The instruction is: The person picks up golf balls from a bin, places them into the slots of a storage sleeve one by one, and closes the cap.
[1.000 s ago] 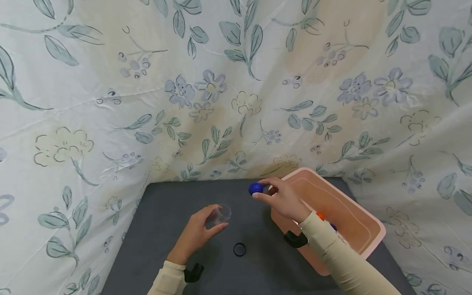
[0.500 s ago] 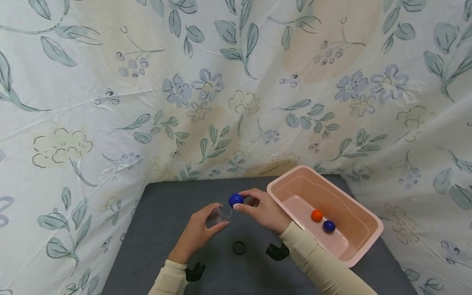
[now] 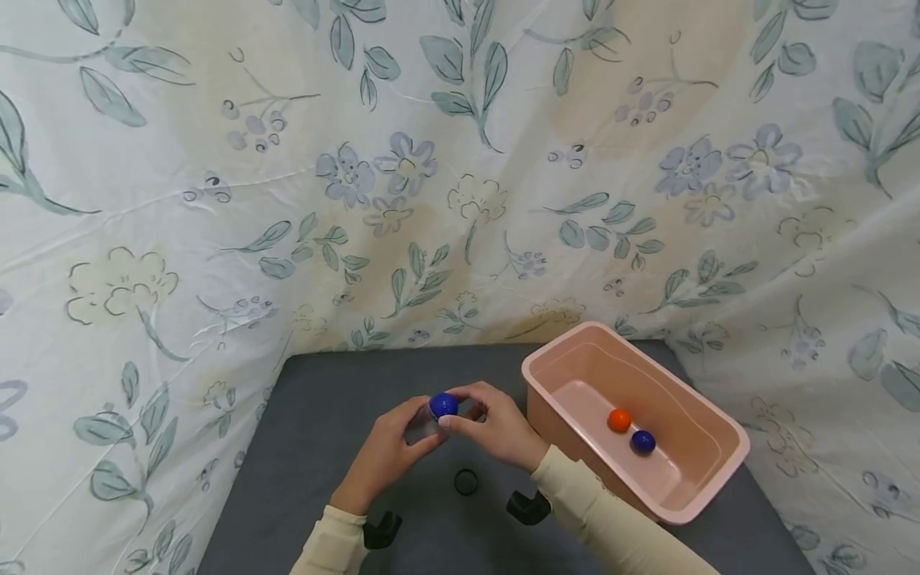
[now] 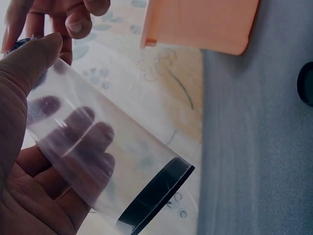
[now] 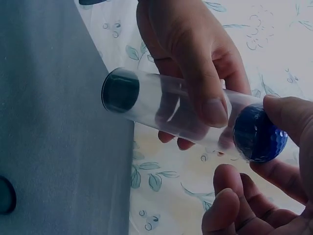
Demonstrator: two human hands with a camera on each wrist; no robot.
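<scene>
Cloth [image 3: 460, 160]: we see flowered fabric rising behind and beside the mat, closing three sides.
Mat [image 3: 323, 447]: grey, with open room left of the tube and in front of it.
Bin [image 3: 711, 479]: pink, right of the tube, near the mat's right edge; an orange ball [image 3: 619, 420] and a second blue ball [image 3: 642, 441] lie inside, just beside each other.
Left hand [image 3: 381, 459]: our fingers and thumb are wrapped round the tube.
Right hand [image 3: 496, 427]: thumb and fingertips pinch the ball at the tube's mouth.
Tube [image 5: 176, 112]: clear, held above the mat left of the bin; its long axis is tilted, black-capped end [image 4: 156, 200] down toward the mat, open end up toward the ball.
Ball [image 5: 259, 133]: blue, dimpled, at the tube's open end.
Cap [image 3: 466, 481]: black ring on the mat in front of the tube, apart from both hands.
Writing: we can read none.
</scene>
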